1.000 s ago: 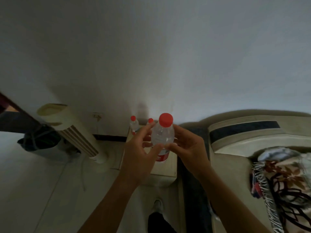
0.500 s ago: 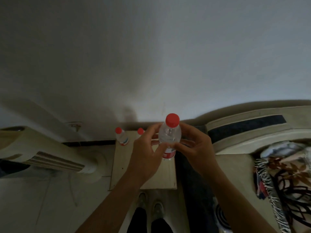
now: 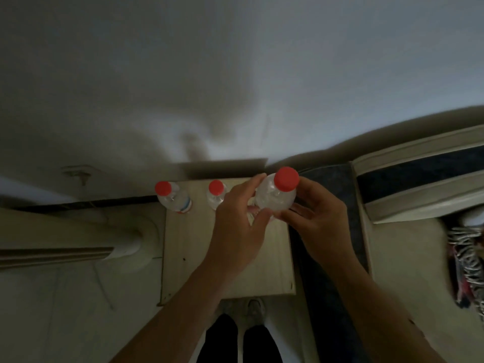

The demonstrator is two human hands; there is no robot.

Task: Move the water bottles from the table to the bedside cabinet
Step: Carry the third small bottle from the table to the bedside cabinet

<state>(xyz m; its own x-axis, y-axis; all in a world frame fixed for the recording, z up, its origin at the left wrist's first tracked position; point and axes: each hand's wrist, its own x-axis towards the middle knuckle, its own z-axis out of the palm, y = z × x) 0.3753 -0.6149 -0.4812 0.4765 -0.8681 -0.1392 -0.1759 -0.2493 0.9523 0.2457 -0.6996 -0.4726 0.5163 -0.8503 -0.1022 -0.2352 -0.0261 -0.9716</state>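
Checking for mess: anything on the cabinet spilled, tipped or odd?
Nothing stands out. Left bottle and middle bottle stand upright at the back of the cabinet; left hand and right hand hold the third bottle upright. No spill.

Head view, seemingly straight down, close.

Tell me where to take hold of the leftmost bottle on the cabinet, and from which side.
Grip the leftmost bottle round its clear body just below the red cap, coming from the front-left. It stands upright at the cabinet's back left corner; the wall is behind and a second bottle stands to its right, so those sides look tight.
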